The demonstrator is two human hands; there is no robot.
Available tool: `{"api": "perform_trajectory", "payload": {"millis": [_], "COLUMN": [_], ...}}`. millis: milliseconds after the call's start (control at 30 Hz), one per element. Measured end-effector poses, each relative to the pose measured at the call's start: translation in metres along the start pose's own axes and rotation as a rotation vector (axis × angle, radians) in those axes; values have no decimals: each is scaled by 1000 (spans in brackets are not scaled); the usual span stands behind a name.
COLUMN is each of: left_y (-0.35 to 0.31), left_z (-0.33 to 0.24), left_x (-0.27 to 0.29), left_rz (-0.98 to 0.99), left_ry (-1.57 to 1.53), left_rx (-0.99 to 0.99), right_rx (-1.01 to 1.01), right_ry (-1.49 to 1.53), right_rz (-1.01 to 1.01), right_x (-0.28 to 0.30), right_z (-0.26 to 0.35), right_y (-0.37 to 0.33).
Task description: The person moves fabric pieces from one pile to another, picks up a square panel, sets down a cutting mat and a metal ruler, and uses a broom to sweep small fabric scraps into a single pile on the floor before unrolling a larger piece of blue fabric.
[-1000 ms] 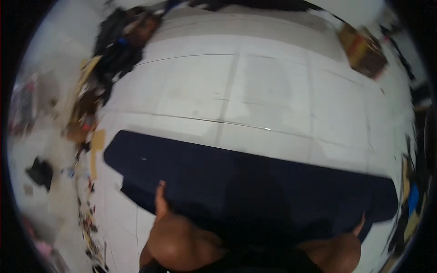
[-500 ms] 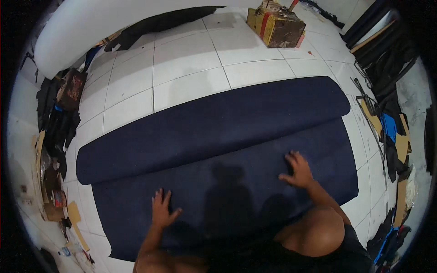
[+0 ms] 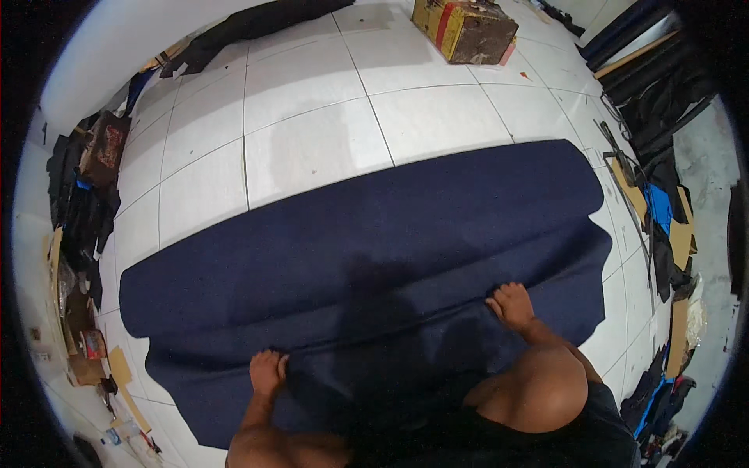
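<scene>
A large dark blue sheet of fabric (image 3: pixel 374 249) lies spread on the white tiled floor (image 3: pixel 312 140), doubled so an upper layer rests over a lower one. My left hand (image 3: pixel 268 371) grips the near edge of the upper layer at the lower left. At the lower right, my right hand (image 3: pixel 511 304) holds that same folded edge. Both forearms come in from the bottom edge, and my shadow falls across the cloth between them.
A yellow and red cardboard box (image 3: pixel 466 29) stands at the far end. Dark cloth pieces and cardboard scraps (image 3: pixel 78 203) line the left side. More black and blue fabric and cardboard pieces (image 3: pixel 663 218) are piled along the right. Black fabric (image 3: pixel 250 23) lies at the far left.
The upper layer of blue fabric has been drawn toward me and covers more of the lower layer. Both hands went from lying flat on the cloth to gripping its folded edge.
</scene>
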State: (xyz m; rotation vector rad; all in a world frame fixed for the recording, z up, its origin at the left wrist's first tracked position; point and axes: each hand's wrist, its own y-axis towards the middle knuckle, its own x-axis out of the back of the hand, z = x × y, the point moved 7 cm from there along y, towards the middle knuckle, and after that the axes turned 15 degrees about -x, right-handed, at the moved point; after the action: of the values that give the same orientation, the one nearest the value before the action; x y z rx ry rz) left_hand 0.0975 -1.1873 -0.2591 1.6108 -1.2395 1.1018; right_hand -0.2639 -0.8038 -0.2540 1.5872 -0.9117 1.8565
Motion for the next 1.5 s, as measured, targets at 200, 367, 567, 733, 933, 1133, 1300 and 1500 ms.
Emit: {"api": "perform_trajectory", "payload": {"millis": [200,367,567,733,933,1133,1300,1500], "left_y": [-86,-143,-191,-105,24,73,62,74], "left_z": [-31,-57,24,30,70,13,26,39], "left_x": [-8,0,-30,47,102,48,8,13], "left_rz": [641,196,-999,-870,-907,-262,74,-49], "left_ry": [-231,-1000,-1564,-1268,-912,62,-40,193], "left_rx": [429,1051,1551,1402,744,135,216,-28], "right_rx": [-403,-657,-1573,-1124,-338,-3,-13,100], "right_ry": [354,1499,1689,1630,1652,356,229,111], "right_rz": [309,194,44,-162,-439,-234,-101,-325], "right_x": [31,-6,-22,61,140,75,25,31], "right_z": [7,-52,-50,-54,-15,47,19,28], "right_y": [-81,-145,-121,-51,98,104,84,98]}}
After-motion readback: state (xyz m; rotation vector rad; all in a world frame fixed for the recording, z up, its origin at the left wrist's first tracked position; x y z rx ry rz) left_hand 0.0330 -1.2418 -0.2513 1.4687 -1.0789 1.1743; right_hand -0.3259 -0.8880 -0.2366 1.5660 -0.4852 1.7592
